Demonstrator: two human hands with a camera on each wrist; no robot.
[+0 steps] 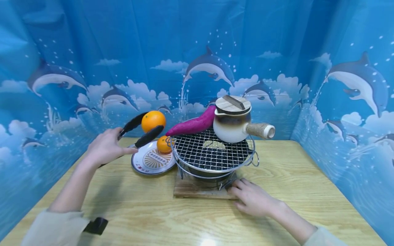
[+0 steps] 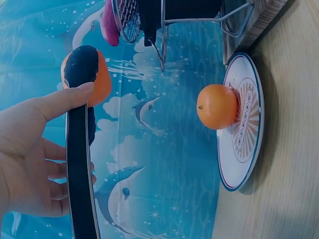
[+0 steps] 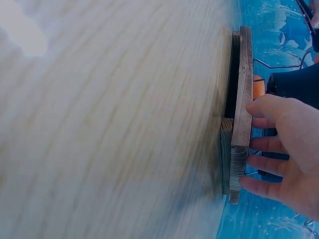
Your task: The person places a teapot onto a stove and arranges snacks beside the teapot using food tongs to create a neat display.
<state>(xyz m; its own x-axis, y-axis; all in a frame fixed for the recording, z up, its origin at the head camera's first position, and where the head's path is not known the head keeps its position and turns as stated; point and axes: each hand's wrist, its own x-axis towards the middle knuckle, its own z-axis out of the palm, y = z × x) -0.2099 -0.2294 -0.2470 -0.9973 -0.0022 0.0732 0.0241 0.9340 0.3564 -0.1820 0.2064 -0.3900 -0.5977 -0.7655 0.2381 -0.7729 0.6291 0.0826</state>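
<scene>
My left hand (image 1: 104, 147) holds black-tipped tongs (image 1: 149, 136), thumb on one arm and fingers on the other side. Between the tong tips an orange (image 1: 153, 121) is pinched in the air, above and behind a plate (image 1: 140, 160). On that plate sits a second orange (image 1: 163, 145). My right hand (image 1: 253, 198) rests its fingertips on the right end of the wooden board (image 1: 197, 192) under a round grill stove; in the right wrist view the fingers (image 3: 266, 164) are extended and touch the board's surface (image 3: 242, 99).
On the wire grill rack (image 1: 212, 155) lie a purple sweet potato (image 1: 195, 125) and a pale side-handled pot (image 1: 231, 126) with a wooden lid (image 1: 233, 104). The pot's handle (image 1: 260, 130) points right. A blue dolphin curtain (image 1: 138, 51) surrounds the wooden table (image 1: 147, 212).
</scene>
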